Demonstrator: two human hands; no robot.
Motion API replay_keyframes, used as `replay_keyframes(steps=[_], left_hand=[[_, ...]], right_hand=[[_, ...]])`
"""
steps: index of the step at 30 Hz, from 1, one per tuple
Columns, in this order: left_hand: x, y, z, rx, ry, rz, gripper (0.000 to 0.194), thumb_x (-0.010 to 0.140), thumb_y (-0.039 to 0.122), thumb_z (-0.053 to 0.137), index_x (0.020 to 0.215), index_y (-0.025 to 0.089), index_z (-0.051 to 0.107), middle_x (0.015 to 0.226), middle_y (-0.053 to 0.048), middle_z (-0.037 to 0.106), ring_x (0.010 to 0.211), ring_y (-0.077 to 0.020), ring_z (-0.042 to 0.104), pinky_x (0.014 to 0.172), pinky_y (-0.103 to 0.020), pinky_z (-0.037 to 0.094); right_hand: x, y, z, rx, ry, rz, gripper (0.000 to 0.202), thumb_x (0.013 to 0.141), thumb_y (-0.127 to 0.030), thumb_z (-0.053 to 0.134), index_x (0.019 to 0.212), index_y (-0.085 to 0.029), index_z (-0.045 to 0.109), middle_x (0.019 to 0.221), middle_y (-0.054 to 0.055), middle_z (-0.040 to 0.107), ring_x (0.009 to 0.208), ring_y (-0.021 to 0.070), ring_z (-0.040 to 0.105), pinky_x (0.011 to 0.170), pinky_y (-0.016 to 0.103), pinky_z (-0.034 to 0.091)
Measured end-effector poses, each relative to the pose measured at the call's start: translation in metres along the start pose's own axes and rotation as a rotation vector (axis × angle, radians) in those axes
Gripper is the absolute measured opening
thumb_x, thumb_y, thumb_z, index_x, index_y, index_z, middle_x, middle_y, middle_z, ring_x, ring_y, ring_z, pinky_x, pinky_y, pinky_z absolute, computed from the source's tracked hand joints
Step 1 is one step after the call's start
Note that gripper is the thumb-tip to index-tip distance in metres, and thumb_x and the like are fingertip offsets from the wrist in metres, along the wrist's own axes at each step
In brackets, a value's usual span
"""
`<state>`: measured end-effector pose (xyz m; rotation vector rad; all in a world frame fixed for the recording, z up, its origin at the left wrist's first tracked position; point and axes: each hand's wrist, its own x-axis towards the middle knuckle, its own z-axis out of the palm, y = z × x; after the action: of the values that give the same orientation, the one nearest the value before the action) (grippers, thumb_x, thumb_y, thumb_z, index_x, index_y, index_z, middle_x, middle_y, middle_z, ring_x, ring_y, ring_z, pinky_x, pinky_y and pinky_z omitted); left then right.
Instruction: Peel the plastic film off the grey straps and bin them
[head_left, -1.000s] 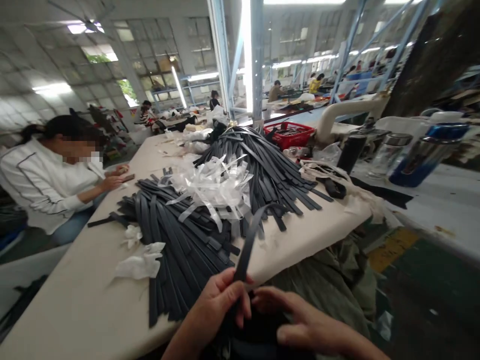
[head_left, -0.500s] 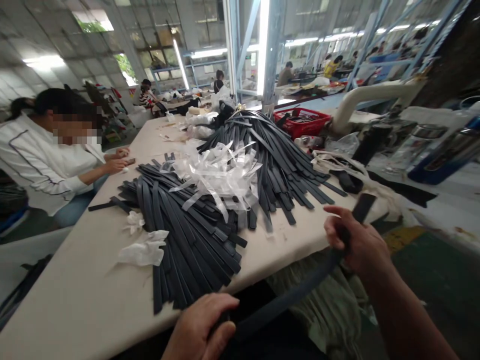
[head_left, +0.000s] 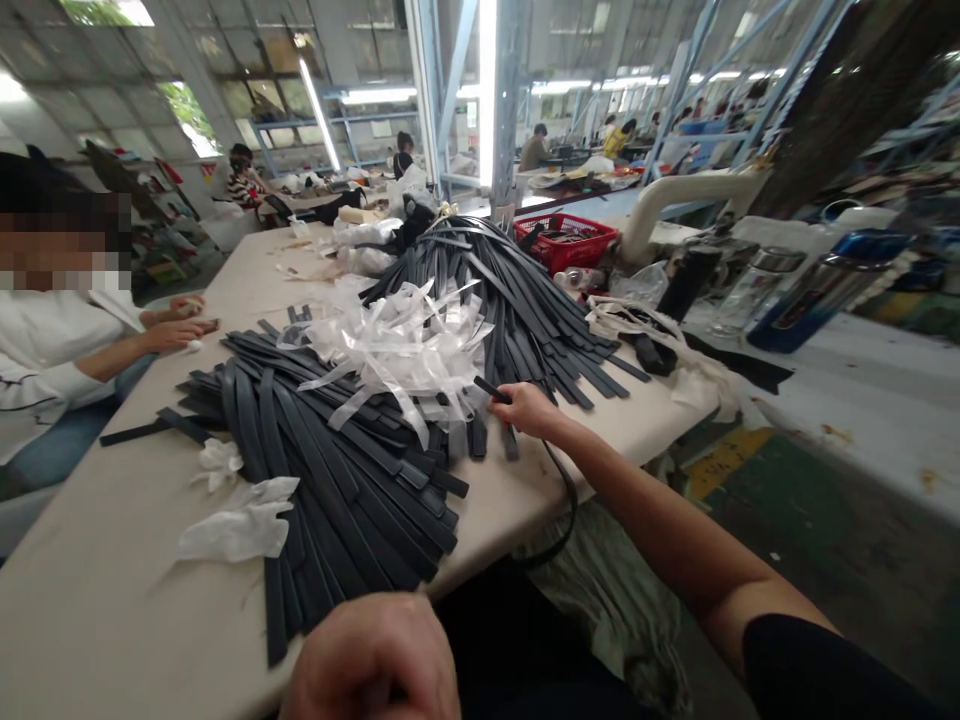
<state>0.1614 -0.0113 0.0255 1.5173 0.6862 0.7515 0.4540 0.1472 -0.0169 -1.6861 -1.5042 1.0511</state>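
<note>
The pale table (head_left: pixel 97 580) spanned left to centre in a lamplit workshop. From frame right, the right hand (head_left: pixel 525 410) had moved to centre, pinching a dark strip (head_left: pixel 487 387) near the white film (head_left: pixel 405 345); the left hand (head_left: pixel 379 655), bottom centre, looked curled, its hold unclear.

Smooth dark straps (head_left: pixel 330 440), glossy film (head_left: pixel 409 345)

Pale tabletop (head_left: pixel 127 600), bare at near left, crumpled white scrap (head_left: pixel 240 520) intruding, heaped dark strips (head_left: pixel 337 470) and translucent ribbons (head_left: pixel 405 350) blocking the middle, bare right front margin, crossed by right forearm (head_left: pixel 645 510) and looped strip (head_left: pixel 568 500).
</note>
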Motion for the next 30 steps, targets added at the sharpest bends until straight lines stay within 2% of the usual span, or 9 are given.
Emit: replay_keyframes(steps=[3, 5, 7, 9, 13, 20, 23, 26, 30], left_hand=[[0.026, -0.015, 0.001, 0.065, 0.242, -0.083, 0.029, 0.084, 0.05, 0.068, 0.078, 0.022, 0.071, 0.072, -0.004, 0.069, 0.07, -0.0183, 0.064, 0.067, -0.029, 0.051], [0.046, -0.029, 0.004, 0.084, 0.337, -0.135, 0.033, 0.081, 0.05, 0.07, 0.096, 0.02, 0.073, 0.091, -0.008, 0.073, 0.08, -0.0204, 0.066, 0.07, -0.029, 0.051], [0.064, -0.039, 0.006, 0.102, 0.355, -0.142, 0.05, 0.079, 0.05, 0.071, 0.119, 0.018, 0.068, 0.112, -0.012, 0.072, 0.093, -0.0243, 0.067, 0.074, -0.032, 0.053], [0.078, -0.044, 0.008, 0.205, 0.363, -0.12, 0.055, 0.079, 0.047, 0.071, 0.126, 0.019, 0.065, 0.116, -0.011, 0.071, 0.099, -0.0256, 0.067, 0.08, -0.034, 0.053], [0.087, -0.042, 0.008, 0.438, 0.282, -0.101, 0.028, 0.086, 0.04, 0.064, 0.102, 0.021, 0.077, 0.096, -0.006, 0.076, 0.089, -0.0229, 0.069, 0.084, -0.034, 0.05], [0.082, -0.051, 0.013, 0.446, 0.192, -0.207, 0.026, 0.086, 0.04, 0.061, 0.093, 0.023, 0.08, 0.092, -0.003, 0.079, 0.084, -0.0228, 0.071, 0.081, -0.032, 0.05], [0.08, -0.052, 0.011, 0.266, 0.229, -0.266, 0.029, 0.082, 0.045, 0.067, 0.083, 0.02, 0.08, 0.079, -0.005, 0.077, 0.076, -0.0206, 0.069, 0.075, -0.03, 0.051], [0.077, -0.049, 0.003, -0.131, 0.402, -0.277, 0.031, 0.071, 0.047, 0.08, 0.074, 0.017, 0.077, 0.073, -0.004, 0.075, 0.07, -0.0168, 0.067, 0.073, -0.027, 0.053], [0.074, -0.043, -0.006, -0.545, 0.629, -0.203, 0.04, 0.052, 0.046, 0.093, 0.064, 0.016, 0.07, 0.067, 0.0, 0.072, 0.064, -0.0123, 0.066, 0.068, -0.023, 0.056]], right_hand=[[-0.023, -0.01, 0.0, 0.122, -0.036, -0.038, 0.018, 0.082, -0.03, 0.064, 0.074, -0.016, 0.058, 0.048, -0.007, 0.052, 0.036, 0.005, 0.037, 0.038, 0.018, 0.026], [-0.039, -0.021, 0.004, 0.197, -0.086, -0.068, 0.021, 0.083, -0.036, 0.062, 0.079, -0.016, 0.058, 0.051, -0.007, 0.052, 0.037, 0.0053, 0.036, 0.038, 0.018, 0.027], [-0.051, -0.032, 0.01, 0.247, -0.136, -0.092, 0.024, 0.081, -0.04, 0.063, 0.08, -0.017, 0.058, 0.051, -0.007, 0.053, 0.037, 0.0055, 0.037, 0.037, 0.018, 0.029], [-0.06, -0.041, 0.017, 0.279, -0.18, -0.124, 0.025, 0.08, -0.041, 0.065, 0.078, -0.017, 0.058, 0.051, -0.007, 0.054, 0.037, 0.0054, 0.038, 0.037, 0.017, 0.03], [-0.07, -0.048, 0.028, 0.303, -0.222, -0.179, 0.02, 0.081, -0.035, 0.064, 0.075, -0.016, 0.059, 0.051, -0.006, 0.054, 0.037, 0.0049, 0.038, 0.034, 0.016, 0.029], [-0.072, -0.055, 0.035, 0.321, -0.196, -0.226, 0.016, 0.084, -0.027, 0.061, 0.073, -0.016, 0.057, 0.052, -0.006, 0.054, 0.039, 0.0053, 0.041, 0.037, 0.016, 0.033], [-0.075, -0.055, 0.032, 0.348, -0.161, -0.258, 0.018, 0.087, -0.032, 0.06, 0.08, -0.016, 0.058, 0.054, -0.006, 0.056, 0.037, 0.0049, 0.041, 0.037, 0.016, 0.033], [-0.09, -0.05, 0.029, 0.398, -0.189, -0.28, 0.032, 0.094, -0.046, 0.053, 0.093, -0.015, 0.06, 0.061, -0.004, 0.06, 0.038, 0.0051, 0.043, 0.037, 0.016, 0.032], [-0.122, -0.036, 0.041, 0.384, -0.523, -0.158, 0.042, 0.099, -0.052, 0.044, 0.089, -0.015, 0.06, 0.065, -0.001, 0.062, 0.041, 0.0054, 0.046, 0.038, 0.015, 0.034]])
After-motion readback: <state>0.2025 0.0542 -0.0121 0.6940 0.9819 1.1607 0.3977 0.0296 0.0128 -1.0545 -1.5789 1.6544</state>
